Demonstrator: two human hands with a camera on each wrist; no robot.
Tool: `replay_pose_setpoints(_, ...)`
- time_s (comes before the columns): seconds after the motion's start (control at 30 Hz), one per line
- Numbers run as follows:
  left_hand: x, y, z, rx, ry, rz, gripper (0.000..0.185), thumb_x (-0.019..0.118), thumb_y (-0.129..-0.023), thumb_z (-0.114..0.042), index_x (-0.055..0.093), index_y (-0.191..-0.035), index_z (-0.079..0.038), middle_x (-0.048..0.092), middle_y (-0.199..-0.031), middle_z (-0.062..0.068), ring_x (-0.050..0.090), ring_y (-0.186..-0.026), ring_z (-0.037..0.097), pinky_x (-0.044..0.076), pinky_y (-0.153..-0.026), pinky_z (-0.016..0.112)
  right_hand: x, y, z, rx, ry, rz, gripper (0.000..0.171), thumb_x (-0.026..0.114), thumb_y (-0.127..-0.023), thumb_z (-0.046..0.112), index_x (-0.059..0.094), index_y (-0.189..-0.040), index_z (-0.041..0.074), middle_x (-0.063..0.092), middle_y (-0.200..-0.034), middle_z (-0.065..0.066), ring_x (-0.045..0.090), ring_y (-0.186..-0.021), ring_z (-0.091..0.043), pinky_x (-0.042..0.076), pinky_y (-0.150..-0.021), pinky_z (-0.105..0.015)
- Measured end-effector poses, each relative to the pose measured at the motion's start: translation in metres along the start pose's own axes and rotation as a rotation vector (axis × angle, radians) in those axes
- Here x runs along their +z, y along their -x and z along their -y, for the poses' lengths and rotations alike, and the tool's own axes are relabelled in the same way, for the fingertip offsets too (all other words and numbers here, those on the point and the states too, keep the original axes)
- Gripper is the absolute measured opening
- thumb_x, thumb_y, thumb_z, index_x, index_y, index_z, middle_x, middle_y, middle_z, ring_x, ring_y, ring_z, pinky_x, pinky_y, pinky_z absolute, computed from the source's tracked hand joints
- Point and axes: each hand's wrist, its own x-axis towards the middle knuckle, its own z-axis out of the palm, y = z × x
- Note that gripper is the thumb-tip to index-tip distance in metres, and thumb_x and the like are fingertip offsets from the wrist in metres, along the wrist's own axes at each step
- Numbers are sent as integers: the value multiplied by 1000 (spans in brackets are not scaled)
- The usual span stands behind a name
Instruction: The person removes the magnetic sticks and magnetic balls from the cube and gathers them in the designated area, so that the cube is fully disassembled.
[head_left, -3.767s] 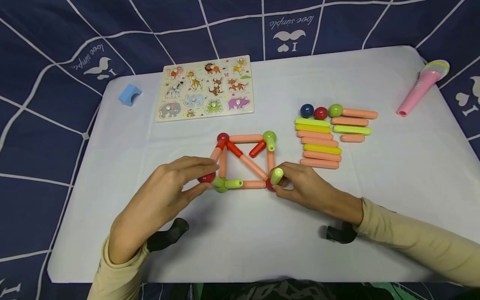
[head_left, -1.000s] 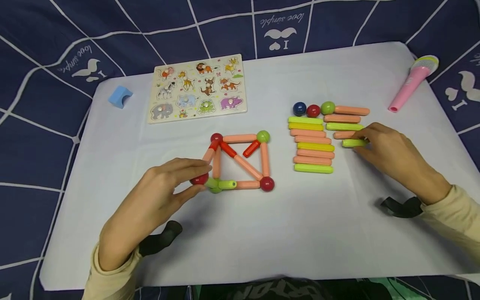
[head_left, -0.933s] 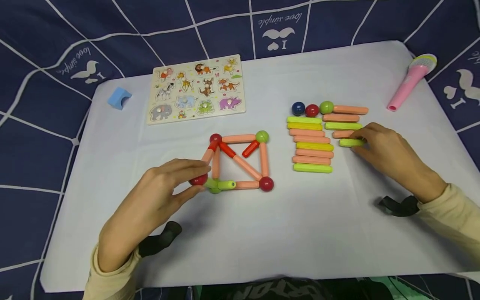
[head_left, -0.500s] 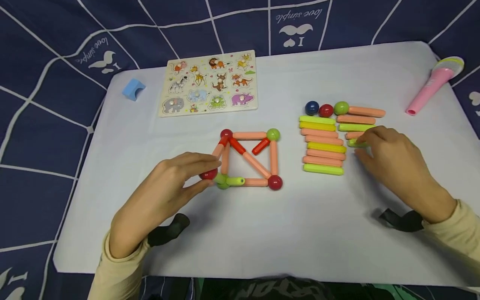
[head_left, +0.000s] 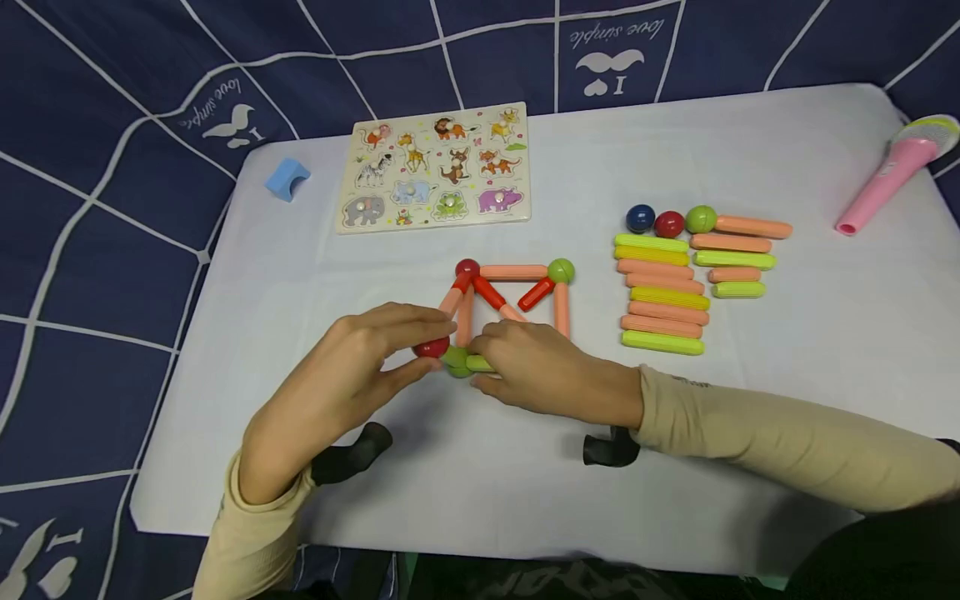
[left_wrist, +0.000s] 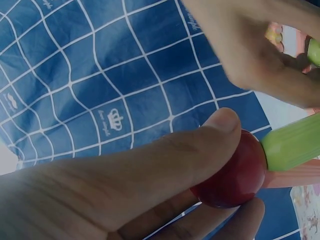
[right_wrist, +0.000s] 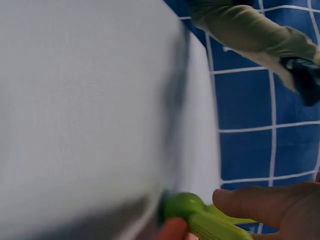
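A flat frame of orange, red and green sticks joined by balls lies mid-table; its far corners are a red ball (head_left: pixel 467 268) and a green ball (head_left: pixel 561 270). My left hand (head_left: pixel 422 348) pinches the red ball (head_left: pixel 433 347) at the near left corner, seen close in the left wrist view as the red ball (left_wrist: pixel 232 172) under my thumb. My right hand (head_left: pixel 483 360) covers the frame's near edge, and its fingers (right_wrist: pixel 260 202) pinch the short green stick (right_wrist: pixel 210 225) beside a green ball (head_left: pixel 455 360). The near right corner is hidden.
Loose orange and green sticks (head_left: pixel 663 292) with three balls (head_left: pixel 670 223) lie to the right. An animal puzzle board (head_left: pixel 435 167) and a blue block (head_left: pixel 287 179) sit at the back, a pink toy microphone (head_left: pixel 892 171) at the far right, all on a white mat (head_left: pixel 825 350).
My right hand left a short green stick beside the loose pile and came back left to the frame's near edge. My left hand stayed on the red ball.
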Motion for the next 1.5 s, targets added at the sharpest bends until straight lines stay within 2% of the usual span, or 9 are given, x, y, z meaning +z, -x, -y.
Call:
replay_pose_setpoints(0.17, 2, -2, 0, 19, -1, -7, 45, 82, -75, 5, 71, -118, -2, 69, -117, 6, 64, -109, 19, 55, -89, 37, 9, -10, 1, 16, -8, 3, 24, 75, -87, 16, 72, -107, 3, 67, -90, -3, 60, -76, -12, 55, -64, -21)
replay_pose_setpoints(0.5, 1, 0, 1, 1, -4, -12, 44, 82, -74, 5, 72, -116, -2, 69, -116, 6, 64, -109, 19, 56, -87, 37, 3, 0, -7, 37, -116, -3, 26, 72, -91, 14, 71, -115, 4, 69, -104, -3, 62, -90, -14, 56, -78, -26)
replay_pose_setpoints(0.73, 2, 3, 2, 6, -7, -8, 44, 81, -76, 5, 71, -118, -2, 68, -119, 6, 63, -112, 19, 55, -88, 37, -25, 62, -48, 109, -33, -211, 26, 80, -84, 12, 74, -109, 9, 65, -103, -2, 58, -92, -17, 55, -76, -33)
replay_pose_setpoints(0.93, 0, 2, 4, 16, -11, 2, 44, 81, -76, 5, 71, -118, -4, 68, -118, 5, 63, -111, 19, 55, -88, 38, -47, 128, -101, 353, -6, -395, 31, 79, -83, 8, 71, -112, 4, 65, -111, -12, 58, -100, -28, 49, -85, -49)
replay_pose_setpoints(1.0, -1, 2, 5, 13, -3, 5, 44, 81, -76, 5, 71, -118, -4, 69, -117, 4, 64, -109, 18, 56, -87, 37, -51, 147, -115, 450, 27, -411, 30, 80, -83, 10, 70, -111, 3, 65, -111, -16, 58, -98, -31, 47, -83, -51)
replay_pose_setpoints(1.1, -2, 2, 5, 5, -6, 6, 45, 82, -76, 5, 71, -118, -5, 69, -116, 3, 65, -107, 17, 57, -84, 36, -50, 165, -133, 511, 102, -432, 28, 82, -80, 10, 71, -104, 1, 68, -104, -20, 59, -86, -33, 43, -73, -49)
replay_pose_setpoints(1.23, -2, 2, 5, -3, -3, 6, 45, 81, -76, 5, 71, -118, -5, 69, -116, 3, 64, -107, 17, 57, -83, 36, -46, 172, -146, 493, 194, -444, 26, 85, -75, 7, 73, -98, 2, 71, -90, -19, 58, -74, -32, 39, -69, -48)
replay_pose_setpoints(1.4, -1, 3, 3, -12, 5, 10, 45, 81, -76, 5, 71, -119, -5, 69, -118, 4, 64, -110, 19, 56, -86, 37, -43, 171, -149, 438, 249, -467, 27, 85, -72, 4, 73, -96, 3, 71, -90, -17, 60, -81, -34, 40, -74, -52)
replay_pose_setpoints(1.5, -1, 3, 2, -11, -2, 7, 46, 81, -76, 5, 71, -119, -5, 68, -118, 4, 63, -111, 19, 56, -86, 38, -41, 172, -150, 387, 284, -508, 28, 87, -70, 2, 73, -94, 2, 69, -91, -17, 59, -84, -36, 42, -70, -53)
